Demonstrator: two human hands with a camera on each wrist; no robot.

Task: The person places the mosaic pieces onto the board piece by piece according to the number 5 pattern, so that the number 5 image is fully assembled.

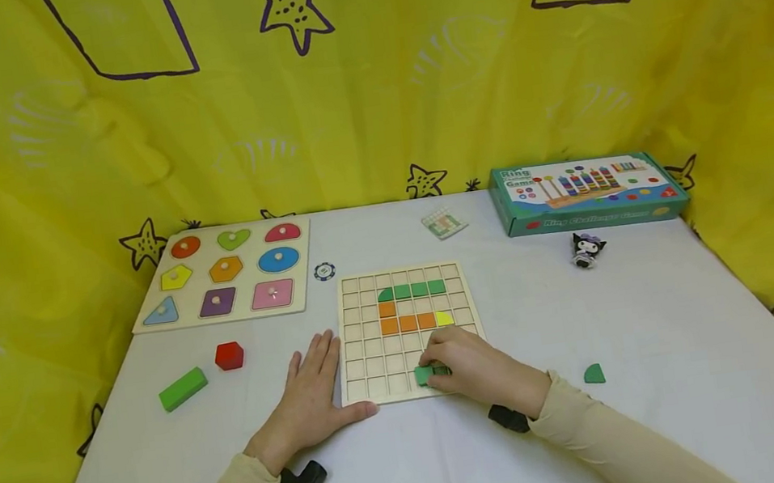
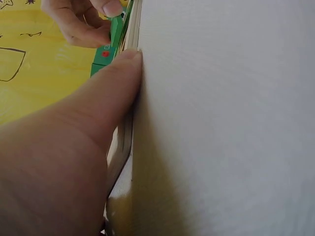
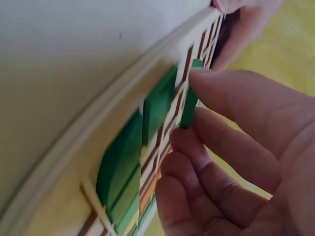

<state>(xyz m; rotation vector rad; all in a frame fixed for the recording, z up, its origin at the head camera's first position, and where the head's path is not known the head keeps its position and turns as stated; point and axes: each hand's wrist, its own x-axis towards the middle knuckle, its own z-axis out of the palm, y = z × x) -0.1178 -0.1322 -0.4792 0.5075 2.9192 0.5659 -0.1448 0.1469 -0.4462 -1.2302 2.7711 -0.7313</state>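
A wooden grid board [image 1: 367, 368] lies in front of me. Set in its squares are a row of green tiles [image 1: 419, 289], some orange tiles [image 1: 408, 323] and a yellow quarter-round tile [image 1: 444, 318]. My right hand [image 1: 480, 364] pinches a green square tile [image 3: 191, 98] between thumb and fingers, over the board's near rows. Beside it in the right wrist view, more green tiles [image 3: 158, 104] lie on the board, partly covered by the hand from above. My left hand [image 1: 312, 394] is spread along the board's left side, its thumb [image 2: 125, 66] touching the near edge.
A loose green quarter-round tile [image 1: 594, 374] lies to the right. On the left are a green block [image 1: 183, 389], a red block [image 1: 229, 356] and a shape puzzle [image 1: 147, 318]. Farther back stand a pattern card [image 1: 444, 223], a chip [image 1: 324, 272], a game box [image 1: 592, 214] and a figurine [image 1: 587, 249].
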